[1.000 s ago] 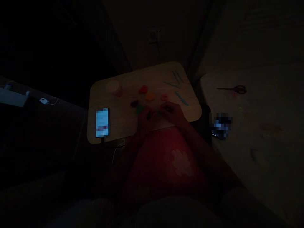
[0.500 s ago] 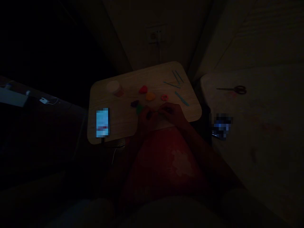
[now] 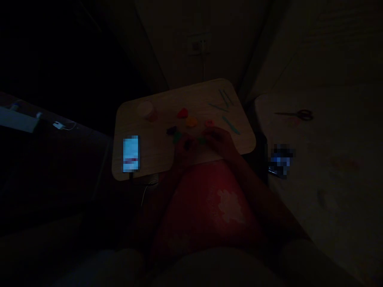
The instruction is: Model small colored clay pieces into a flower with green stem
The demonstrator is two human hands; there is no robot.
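The room is very dark. Near the front edge of a small wooden table, my right hand (image 3: 220, 141) is closed, its fingertips at a small green piece of modelling clay (image 3: 202, 140). Facing it, my left hand (image 3: 186, 149) has curled fingers; whatever they hold is too dark to make out. A green lump of clay (image 3: 177, 137) lies against the left hand's far side, beside a dark purple lump (image 3: 171, 130). Beyond the hands sit a yellow-orange lump (image 3: 191, 122), a red lump (image 3: 182, 113) and an orange-pink ring-like piece (image 3: 209, 123).
Several thin blue sticks (image 3: 218, 107) and a wider blue tool (image 3: 231, 125) lie on the table's right. A pale-lidded tub (image 3: 146, 109) and a lit phone (image 3: 131, 154) are on its left. Scissors (image 3: 303, 115) rest on the pale surface to the right.
The green piece now shows between my hands, at the right fingertips. My hands are slightly farther apart. The whole view has shifted a little.
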